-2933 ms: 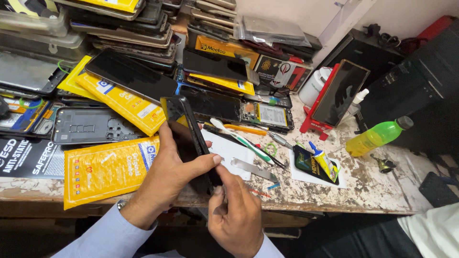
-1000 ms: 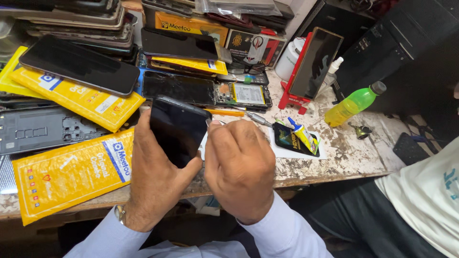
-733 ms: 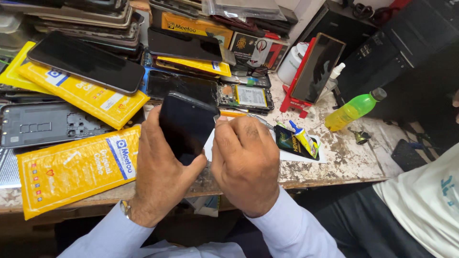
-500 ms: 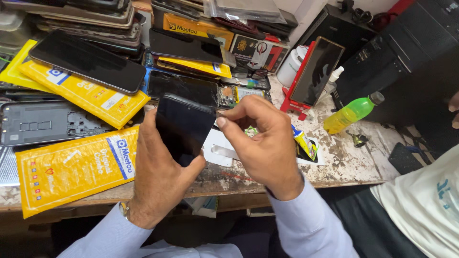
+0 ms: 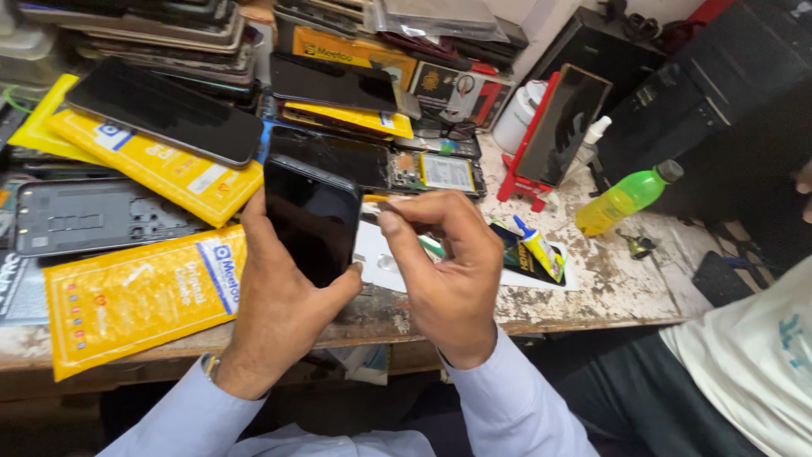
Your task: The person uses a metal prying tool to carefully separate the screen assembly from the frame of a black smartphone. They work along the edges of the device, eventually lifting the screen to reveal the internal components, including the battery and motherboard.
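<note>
The left hand (image 5: pixel 279 313) holds a black phone (image 5: pixel 311 220) upright above the front edge of the workbench (image 5: pixel 609 288), fingers wrapped behind it and the thumb pressed against its lower right side. Half a second ago the right hand (image 5: pixel 448 271) sat higher and further right, its fingertips pinched over a white sheet; now it has drawn in just beside the phone, thumb and forefinger closed together near the phone's right edge. Whether they pinch anything I cannot tell. The phone itself has barely shifted.

Its glass is dark, glossy and unlit, with rounded corners and a faint reflection along the top.

Just behind the right hand lies a white sheet (image 5: pixel 381 258) on the bench, and beyond that a small glue tube (image 5: pixel 538 250). Left of the grip lies a yellow packet (image 5: pixel 135 296). Well off to the right stands a green bottle (image 5: pixel 626 196), and a seated person's pale shirt (image 5: pixel 753 355) shows at the far right.
</note>
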